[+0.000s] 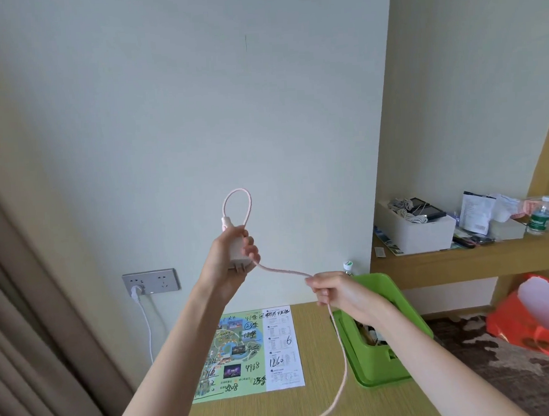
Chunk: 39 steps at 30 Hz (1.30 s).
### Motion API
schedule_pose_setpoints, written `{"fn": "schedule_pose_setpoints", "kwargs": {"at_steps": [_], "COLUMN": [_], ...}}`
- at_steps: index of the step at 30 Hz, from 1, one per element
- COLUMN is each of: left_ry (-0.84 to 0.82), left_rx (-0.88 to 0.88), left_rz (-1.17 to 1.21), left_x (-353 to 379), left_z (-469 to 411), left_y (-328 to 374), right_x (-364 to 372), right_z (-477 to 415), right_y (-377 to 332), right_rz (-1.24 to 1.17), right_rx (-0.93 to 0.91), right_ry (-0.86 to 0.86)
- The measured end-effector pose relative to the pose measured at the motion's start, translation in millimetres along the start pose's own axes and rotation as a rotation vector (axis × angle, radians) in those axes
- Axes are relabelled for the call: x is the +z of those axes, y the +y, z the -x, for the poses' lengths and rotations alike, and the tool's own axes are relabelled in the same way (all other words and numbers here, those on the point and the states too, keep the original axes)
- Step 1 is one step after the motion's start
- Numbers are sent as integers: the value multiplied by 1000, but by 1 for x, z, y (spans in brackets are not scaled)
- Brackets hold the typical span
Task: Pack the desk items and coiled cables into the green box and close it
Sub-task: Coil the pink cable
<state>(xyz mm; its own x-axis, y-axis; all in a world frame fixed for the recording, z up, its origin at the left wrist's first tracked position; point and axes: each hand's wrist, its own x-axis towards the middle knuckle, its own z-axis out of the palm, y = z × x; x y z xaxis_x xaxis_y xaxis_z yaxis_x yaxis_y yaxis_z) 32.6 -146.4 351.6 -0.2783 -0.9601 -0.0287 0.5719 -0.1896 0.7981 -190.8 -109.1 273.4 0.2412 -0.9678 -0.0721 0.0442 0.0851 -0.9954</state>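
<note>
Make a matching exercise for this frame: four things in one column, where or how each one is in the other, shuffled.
Things
1. charger block
2. pink cable
3. green box
4. white plug

States
A. lid open, on the right side of the desk
B. seated in the wall socket
C. gripped whole in the left hand
D. pinched partway along by the right hand

Pairs: 1-C, 2-D, 3-A, 4-B
</note>
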Motion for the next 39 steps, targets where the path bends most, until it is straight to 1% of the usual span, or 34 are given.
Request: {"fn": "schedule_pose_setpoints", "kwargs": {"at_steps": [2,5,8,13,15,19,21,23,26,28,30,34,36,39], "left_ry": [39,108,123,13,-51,-108,-128,-132,-111,-83,-35,93,102,74], "left_rx": [-17,-8,-15,-45,-55,-56,-56,-56,-49,-20,23,100,94,90], "left_rz": [-169,-471,-639,-790,-835,-985,-974,-889,-708,-627,-573,-545,-532,-550], "left_x": [-10,-22,-28,-23,-19,-11,-8,-8,-14,-19,-22,-25,-24,-19], "left_z": [2,6,9,15,17,21,21,21,17,13,11,8,8,9], "left_y": [5,5,1,-9,-10,-14,-15,-11,3,13,21,24,18,4], "right_x": [-3,-2,9,34,40,44,43,38,25,17,13,18,28,46], "right_z": [-4,-11,-18,-25,-27,-30,-32,-33,-33,-33,-33,-34,-35,-36], "right_y": [2,-5,-19,-45,-53,-63,-63,-61,-52,-41,-29,-22,-24,-31], "right_rz": [-83,-144,-57,219,267,311,301,203,6,-52,-66,15,39,39], "right_rx": [-9,-55,-139,-291,-350,-416,-426,-413,-324,-265,-242,-256,-285,-352], "right_ry": [21,31,47,74,111,139,174,225,263,234,211,247,261,268]}}
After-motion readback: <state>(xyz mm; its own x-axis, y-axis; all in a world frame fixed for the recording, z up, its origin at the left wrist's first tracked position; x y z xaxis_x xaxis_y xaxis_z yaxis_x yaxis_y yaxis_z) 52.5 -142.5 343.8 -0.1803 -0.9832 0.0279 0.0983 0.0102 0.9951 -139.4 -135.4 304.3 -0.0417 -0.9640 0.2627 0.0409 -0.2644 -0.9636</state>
